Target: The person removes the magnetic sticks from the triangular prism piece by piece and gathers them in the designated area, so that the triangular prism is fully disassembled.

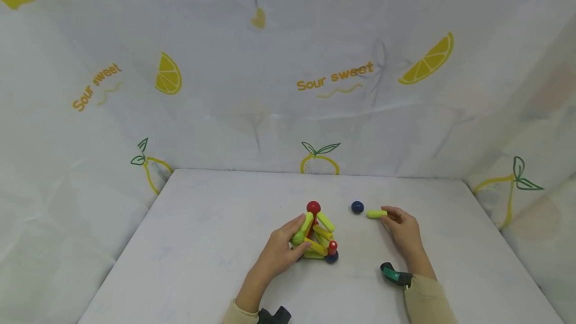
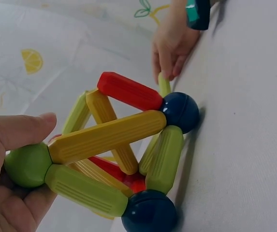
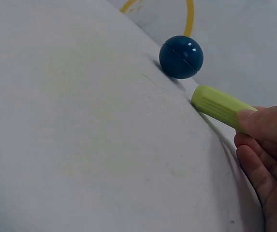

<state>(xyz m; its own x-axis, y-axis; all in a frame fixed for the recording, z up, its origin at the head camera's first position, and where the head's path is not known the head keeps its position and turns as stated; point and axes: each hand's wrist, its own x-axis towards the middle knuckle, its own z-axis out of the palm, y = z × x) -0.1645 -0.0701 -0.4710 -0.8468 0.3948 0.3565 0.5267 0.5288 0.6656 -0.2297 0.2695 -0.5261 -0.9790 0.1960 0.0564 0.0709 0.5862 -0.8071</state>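
Note:
On the table stands a frame of magnetic rods and balls (image 1: 317, 248), made of yellow, light-green and red rods. My left hand (image 1: 280, 250) holds it by the green ball (image 2: 28, 165) at its left side. Two dark blue balls sit at its lower corners in the left wrist view, one of them (image 2: 149, 212) nearest the camera, and a red ball (image 1: 313, 207) tops it in the head view. My right hand (image 1: 403, 231) pinches a loose light-green rod (image 3: 220, 106) by one end. Just beyond the rod's free end lies a single dark blue ball (image 3: 181, 57), apart from it.
The white table (image 1: 189, 224) meets a hanging lemon-print cloth (image 1: 234, 139) along its back edge. A dark strap with a green patch (image 1: 396, 275) is on the right wrist, and another dark strap (image 1: 275, 316) on the left.

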